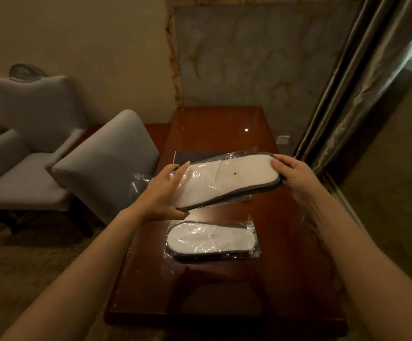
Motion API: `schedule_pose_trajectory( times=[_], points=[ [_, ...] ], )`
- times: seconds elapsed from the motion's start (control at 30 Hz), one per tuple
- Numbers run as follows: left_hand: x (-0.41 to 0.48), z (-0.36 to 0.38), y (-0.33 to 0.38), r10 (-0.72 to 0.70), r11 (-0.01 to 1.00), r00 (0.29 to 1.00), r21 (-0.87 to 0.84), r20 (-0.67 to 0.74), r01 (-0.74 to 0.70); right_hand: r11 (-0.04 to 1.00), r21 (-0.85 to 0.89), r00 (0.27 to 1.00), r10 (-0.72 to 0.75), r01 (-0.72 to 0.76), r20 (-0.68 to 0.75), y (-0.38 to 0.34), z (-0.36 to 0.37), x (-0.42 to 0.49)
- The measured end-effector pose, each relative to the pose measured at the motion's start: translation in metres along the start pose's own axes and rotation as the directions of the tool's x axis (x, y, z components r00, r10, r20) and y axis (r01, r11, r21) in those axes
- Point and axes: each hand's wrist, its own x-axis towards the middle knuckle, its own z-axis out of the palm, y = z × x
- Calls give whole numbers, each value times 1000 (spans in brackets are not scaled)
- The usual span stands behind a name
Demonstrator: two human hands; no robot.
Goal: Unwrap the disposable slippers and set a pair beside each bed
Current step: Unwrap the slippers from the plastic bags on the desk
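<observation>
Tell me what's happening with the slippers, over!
Left hand and right hand grip one slipper pair, wrapper covering its left end. Second wrapped pair lies on the table. Nothing blocking.

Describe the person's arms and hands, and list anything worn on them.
Both arms are bare as far as the frame shows: no sleeve on the left forearm or the right forearm. The left hand and right hand are ungloved, and no watch, bracelet or ring is visible. The right arm is slightly blurred.
</observation>
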Motion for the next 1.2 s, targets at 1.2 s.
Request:
schedule_pose_trajectory(
  times=[1.2],
  points=[
    [96,72,-46,-214,969,971,147,105,198,136,-970,964,145,202,222,-32,-82,26]
  ],
)
